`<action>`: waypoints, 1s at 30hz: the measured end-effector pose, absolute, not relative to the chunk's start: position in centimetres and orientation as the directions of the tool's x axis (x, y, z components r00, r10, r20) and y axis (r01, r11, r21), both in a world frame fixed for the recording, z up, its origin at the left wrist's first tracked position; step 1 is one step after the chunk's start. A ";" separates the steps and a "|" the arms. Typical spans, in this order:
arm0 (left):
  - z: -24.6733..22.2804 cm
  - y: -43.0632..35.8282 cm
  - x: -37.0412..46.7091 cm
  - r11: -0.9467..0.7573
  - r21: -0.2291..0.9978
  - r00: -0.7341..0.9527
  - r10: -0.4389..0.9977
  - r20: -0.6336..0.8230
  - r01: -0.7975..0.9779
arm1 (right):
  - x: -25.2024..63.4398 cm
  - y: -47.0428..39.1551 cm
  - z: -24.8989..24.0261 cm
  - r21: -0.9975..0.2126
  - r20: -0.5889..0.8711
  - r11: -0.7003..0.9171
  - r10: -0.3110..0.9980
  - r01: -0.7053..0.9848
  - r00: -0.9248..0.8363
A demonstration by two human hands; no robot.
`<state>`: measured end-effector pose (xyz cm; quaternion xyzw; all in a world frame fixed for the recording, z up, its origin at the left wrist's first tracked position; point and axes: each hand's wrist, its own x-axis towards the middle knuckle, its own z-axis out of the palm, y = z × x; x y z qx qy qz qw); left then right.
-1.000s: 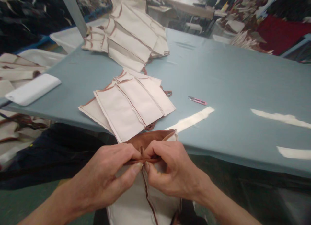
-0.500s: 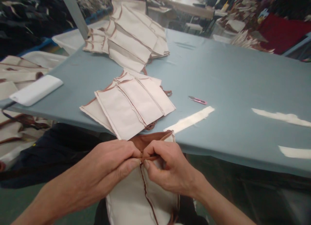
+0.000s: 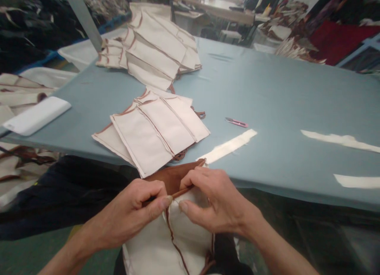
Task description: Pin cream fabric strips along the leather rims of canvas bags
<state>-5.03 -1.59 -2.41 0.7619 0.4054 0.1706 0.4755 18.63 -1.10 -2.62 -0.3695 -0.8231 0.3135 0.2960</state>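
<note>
A cream fabric bag (image 3: 154, 243) with brown edging and a brown seam down its middle hangs over my lap, its top opening showing brown lining (image 3: 169, 176). With thumb and forefinger, my left hand (image 3: 142, 207) pinches the brown edge at the top of the seam. Just right of it, my right hand (image 3: 219, 200) grips the same edge, fingers over the rim inside the mouth and thumb on the cream outside. Loose thread seems to show between the two thumbs, too fine to be sure.
Beyond the bag, similar cream pieces (image 3: 160, 128) lie fanned on the blue-grey table (image 3: 282, 97), with a larger pile (image 3: 157, 41) behind. Pink-handled thread snips (image 3: 236, 122) and cream strips (image 3: 231, 145) lie to the right. A white device (image 3: 38, 114) sits at the left edge.
My hands have shifted apart slightly at the rim, the right thumb lower and off the seam. The bag's brown edge shows more between them. The whole view has shifted a little.
</note>
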 end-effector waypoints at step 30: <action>-1.3 -0.5 -4.3 -0.536 0.782 0.629 0.736 0.249 0.318 | 20.7 0.8 2.5 -0.983 -0.005 0.110 0.780 0.145 -0.626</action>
